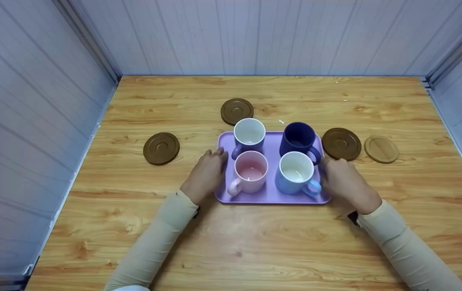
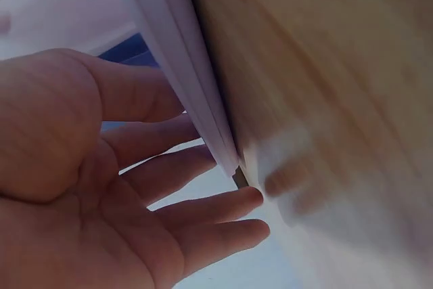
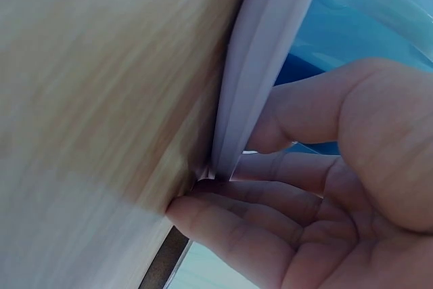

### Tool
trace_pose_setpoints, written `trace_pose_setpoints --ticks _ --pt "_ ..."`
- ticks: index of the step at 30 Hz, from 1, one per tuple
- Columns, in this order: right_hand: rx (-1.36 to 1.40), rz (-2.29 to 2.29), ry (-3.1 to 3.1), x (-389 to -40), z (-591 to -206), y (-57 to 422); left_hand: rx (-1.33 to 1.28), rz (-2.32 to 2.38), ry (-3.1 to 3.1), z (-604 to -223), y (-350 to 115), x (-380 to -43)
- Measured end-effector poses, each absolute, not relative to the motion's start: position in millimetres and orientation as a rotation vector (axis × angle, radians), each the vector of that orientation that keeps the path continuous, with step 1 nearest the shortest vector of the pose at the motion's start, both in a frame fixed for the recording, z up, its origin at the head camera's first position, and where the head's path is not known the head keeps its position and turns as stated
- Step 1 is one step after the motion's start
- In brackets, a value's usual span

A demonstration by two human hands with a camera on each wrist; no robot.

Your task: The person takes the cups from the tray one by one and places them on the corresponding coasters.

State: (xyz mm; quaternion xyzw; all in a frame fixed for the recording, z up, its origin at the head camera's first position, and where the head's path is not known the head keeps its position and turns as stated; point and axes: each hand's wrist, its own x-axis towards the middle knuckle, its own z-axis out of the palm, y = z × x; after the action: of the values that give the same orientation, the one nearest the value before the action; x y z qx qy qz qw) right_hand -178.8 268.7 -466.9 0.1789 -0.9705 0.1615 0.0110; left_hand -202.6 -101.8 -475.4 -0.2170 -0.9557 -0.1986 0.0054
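A purple tray (image 1: 272, 178) lies on the wooden table with several mugs upright on it. At its back left stands a mug with a white inside and purple handle (image 1: 249, 133); a navy mug (image 1: 298, 137) is at the back right. In front are a pink mug (image 1: 251, 173) on the left and a light blue mug (image 1: 295, 173) on the right. My left hand (image 1: 206, 173) holds the tray's left edge, thumb at the rim (image 2: 179, 65). At the opposite edge my right hand (image 1: 345, 181) grips the rim, some fingertips low against the table.
Brown round coasters lie left of the tray (image 1: 161, 148), behind it (image 1: 236, 110) and close to its right edge (image 1: 341, 144). A lighter wooden coaster (image 1: 381, 149) is farther right. Pale panel walls (image 1: 255, 36) enclose the table's back and sides.
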Motion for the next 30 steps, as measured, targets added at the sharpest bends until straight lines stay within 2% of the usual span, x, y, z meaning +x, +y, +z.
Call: trace_pose_setpoints --ticks 30 --pt "0.582 0.48 -2.993 -178.0 -468.0 267.8 -0.679 -0.632 -3.205 -473.5 -99.2 -194.0"
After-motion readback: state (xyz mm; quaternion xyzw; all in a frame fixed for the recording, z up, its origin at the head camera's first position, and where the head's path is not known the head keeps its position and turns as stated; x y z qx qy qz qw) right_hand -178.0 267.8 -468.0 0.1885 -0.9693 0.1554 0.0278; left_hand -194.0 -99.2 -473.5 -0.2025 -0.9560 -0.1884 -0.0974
